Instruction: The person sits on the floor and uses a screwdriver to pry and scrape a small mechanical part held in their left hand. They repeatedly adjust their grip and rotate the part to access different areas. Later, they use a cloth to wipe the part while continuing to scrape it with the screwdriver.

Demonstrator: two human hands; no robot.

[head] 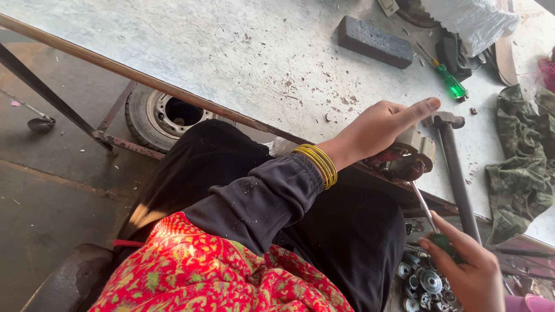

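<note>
Left hand (381, 130) clamps a small reddish metal part (404, 163) at the table (231, 52) edge, right hand (471, 271) gripped on the screwdriver (430, 216) handle, tip in it; part likely rigid, heavy, best held by its body.

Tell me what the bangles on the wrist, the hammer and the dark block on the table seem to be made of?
The bangles look like polished metal or gold-coloured plastic: thin yellow rings with a sheen. The hammer seems to be dull grey steel, head and handle alike, worn matt. The dark block looks like rough stone or cast material, perhaps a sharpening stone: a grainy grey surface with no shine.
</note>
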